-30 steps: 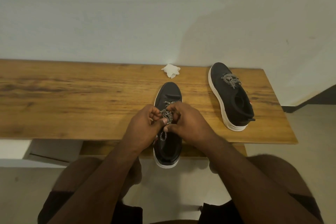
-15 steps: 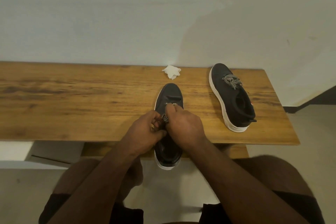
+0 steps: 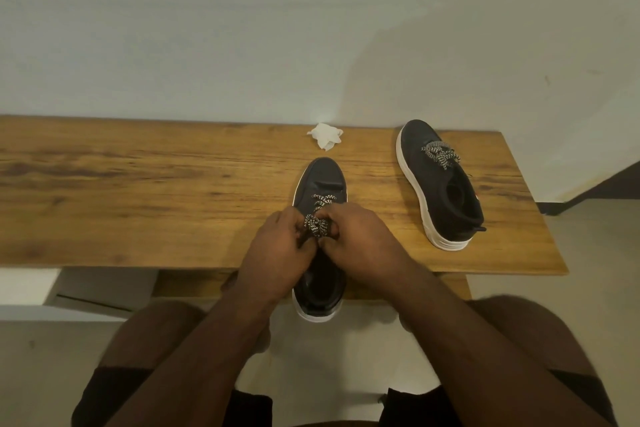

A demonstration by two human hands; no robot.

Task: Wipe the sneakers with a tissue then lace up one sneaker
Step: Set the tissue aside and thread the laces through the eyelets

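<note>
A black sneaker with a white sole (image 3: pixel 320 180) lies on the wooden bench (image 3: pixel 138 191), toe pointing to the wall, heel hanging over the front edge. Its black-and-white lace (image 3: pixel 316 225) is bunched at the middle of the shoe. My left hand (image 3: pixel 277 250) and my right hand (image 3: pixel 363 239) both pinch this lace from either side, fingers curled. A second black sneaker (image 3: pixel 440 184) with its lace tied lies on the bench to the right, apart from my hands. A crumpled white tissue (image 3: pixel 325 136) sits at the back of the bench.
A pale wall (image 3: pixel 311 28) runs right behind the bench. My knees (image 3: pixel 156 340) are below the front edge, over a light floor. A dark skirting strip (image 3: pixel 606 184) shows at the far right.
My right hand, which covered the lace half a second ago, has shifted right, so the bunched lace shows between both hands. The sneakers and tissue have stayed put.
</note>
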